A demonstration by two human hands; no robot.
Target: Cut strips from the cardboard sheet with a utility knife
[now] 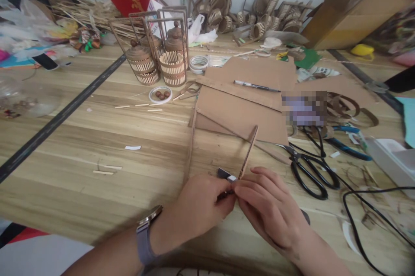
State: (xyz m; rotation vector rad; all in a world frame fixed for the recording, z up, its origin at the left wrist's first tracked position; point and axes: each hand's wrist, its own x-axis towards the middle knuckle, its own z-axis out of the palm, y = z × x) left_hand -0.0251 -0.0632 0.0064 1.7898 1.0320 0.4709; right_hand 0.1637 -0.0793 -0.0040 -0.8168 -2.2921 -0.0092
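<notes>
At the near edge of the tabletop (129, 198), your hands meet fingertip to fingertip. Your left hand (201, 200), with a watch (149, 219) on its wrist, is pinched, thumb against bent fingers, on the near end of a brown strip (249, 150). Your right hand (269, 207) has its fingers curled together and closed on that same end; your knuckles hide exactly how the two grips share it. The strip rises tilted from your hands toward the far edge. A small dark piece (223, 174) with a pale end juts out just above your left thumb.

Toward the right edge, near your right hand, you have black-handled scissors (294, 154), a black cord (382, 189) and blue-handled pliers (348, 149), with a white tray (392, 159) beyond them.

Farther from the near edge lie cardboard sheets (240, 120) with a pen (256, 86) on top. To their left, a white ring (161, 102) surrounds some brown balls (162, 95), and small framed baskets (173, 68) stand upright behind it, beside a tape roll (199, 65).

Along the far edge you see a heap of thin sticks (94, 18), more baskets (223, 18) piled up, and a cardboard box (353, 25) toward the far right corner.
</notes>
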